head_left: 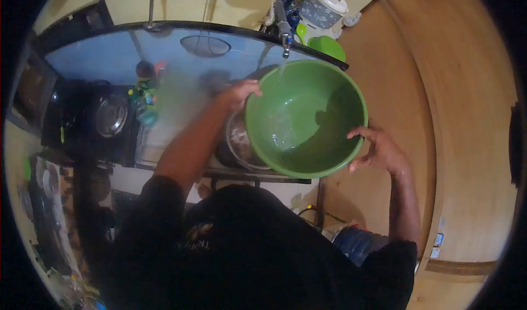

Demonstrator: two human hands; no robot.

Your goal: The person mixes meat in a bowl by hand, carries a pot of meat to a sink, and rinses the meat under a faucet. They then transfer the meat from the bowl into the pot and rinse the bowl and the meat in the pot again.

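A large green basin [307, 118] is tilted under a tap [286, 44], and a thin stream of water runs down into it. Some water glistens on the basin's inner left side. My left hand [244, 92] grips the upper left rim. On the right rim, my right hand [379, 150] holds on with fingers over the edge and the thumb outside. Partly hidden beneath the basin's left side is a round metal pot [240, 140] with something pale inside that I cannot make out.
A strainer [206, 46] hangs at the back wall. Bottles [145, 99] and a stove with a metal lid [112, 115] are at left. A patterned casserole [323, 8] and a green bowl [328, 48] sit behind the tap. A large water bottle [354, 241] stands low at right.
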